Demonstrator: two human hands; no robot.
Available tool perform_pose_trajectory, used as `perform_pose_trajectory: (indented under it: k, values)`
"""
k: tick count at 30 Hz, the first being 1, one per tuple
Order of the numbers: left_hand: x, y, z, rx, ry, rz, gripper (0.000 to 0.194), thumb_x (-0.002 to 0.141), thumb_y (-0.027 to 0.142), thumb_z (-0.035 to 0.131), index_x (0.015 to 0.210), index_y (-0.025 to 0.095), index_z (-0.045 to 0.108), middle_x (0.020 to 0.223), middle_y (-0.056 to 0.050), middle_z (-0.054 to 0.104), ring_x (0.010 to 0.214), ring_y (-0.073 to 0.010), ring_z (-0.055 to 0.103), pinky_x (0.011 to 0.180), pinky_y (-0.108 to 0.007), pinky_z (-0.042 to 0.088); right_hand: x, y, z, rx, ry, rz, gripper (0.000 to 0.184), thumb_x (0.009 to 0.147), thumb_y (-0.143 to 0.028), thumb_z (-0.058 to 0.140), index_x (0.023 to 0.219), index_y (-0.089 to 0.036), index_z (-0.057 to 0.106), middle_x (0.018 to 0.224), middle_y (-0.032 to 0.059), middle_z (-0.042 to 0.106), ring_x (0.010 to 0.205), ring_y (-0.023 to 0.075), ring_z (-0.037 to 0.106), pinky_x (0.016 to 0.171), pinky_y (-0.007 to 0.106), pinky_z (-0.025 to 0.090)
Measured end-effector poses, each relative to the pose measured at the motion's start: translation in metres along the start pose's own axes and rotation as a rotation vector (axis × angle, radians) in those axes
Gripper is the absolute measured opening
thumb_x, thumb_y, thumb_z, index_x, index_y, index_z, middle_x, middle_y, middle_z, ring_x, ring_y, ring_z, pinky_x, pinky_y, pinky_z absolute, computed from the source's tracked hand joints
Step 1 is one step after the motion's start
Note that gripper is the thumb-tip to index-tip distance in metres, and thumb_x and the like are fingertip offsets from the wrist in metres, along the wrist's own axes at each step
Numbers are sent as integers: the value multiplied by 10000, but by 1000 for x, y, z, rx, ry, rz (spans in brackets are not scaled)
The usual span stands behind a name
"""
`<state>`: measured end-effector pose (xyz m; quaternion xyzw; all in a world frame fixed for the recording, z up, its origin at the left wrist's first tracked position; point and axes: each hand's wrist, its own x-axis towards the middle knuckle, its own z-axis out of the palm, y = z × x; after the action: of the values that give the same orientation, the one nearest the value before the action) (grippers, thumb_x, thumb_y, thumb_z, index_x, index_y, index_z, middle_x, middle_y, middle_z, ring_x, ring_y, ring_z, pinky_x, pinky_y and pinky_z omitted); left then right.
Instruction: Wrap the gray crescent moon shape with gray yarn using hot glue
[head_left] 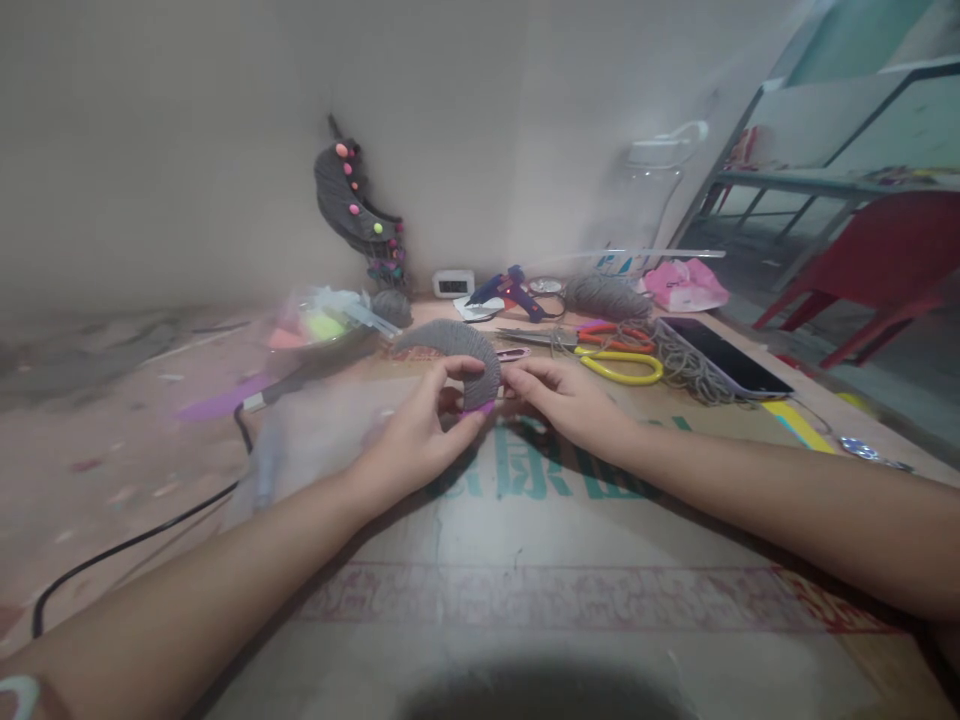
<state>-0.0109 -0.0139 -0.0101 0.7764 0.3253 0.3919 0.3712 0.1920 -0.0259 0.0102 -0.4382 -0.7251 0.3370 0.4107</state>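
1. I see the left hand (424, 415) pinching a ribbed grey crescent (484, 372) over printed cardboard (517, 535).
2. The right hand's (566, 400) fingers bunch beside it; I cannot tell their hold.
3. Green characters (531, 480) show, partly hidden.

Left hand (421, 418) partly hides the grey crescent's (481, 378) lower end. Anything at the right hand's (574, 400) fingertips: too small to tell. Clock (454, 284) digits illegible; bright items (325, 325) at left blurred. Left forearm (247, 565), right forearm (772, 490), red chair (885, 255) cut off by frame edges.

The left hand (424, 425) holds a gray crescent (471, 343) (purple-tipped), the right hand (576, 402) at its edge.
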Motion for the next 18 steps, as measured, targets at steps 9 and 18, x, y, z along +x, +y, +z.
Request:
perform_pose_trajectory:
  k: [9,18]
  values:
    - [0,4,-1,-28,13,-46,387,902,282,604,1242,213,431,1200,-82,561,884,-125,598,708,-252,476,1,-4,-1,-139,-36,27,154,857,-282,589,783,-187,685,753,13,668,716,150,573,680,281,446]
    - [0,-1,-1,-1,9,9,365,908,277,607,1231,233,442,1191,-56,547,861,-110,571,709,-246,471,1,-3,-2,-149,-79,-7,208,893,-318,555,855,-165,692,835,36,687,776,161,594,718,289,449]
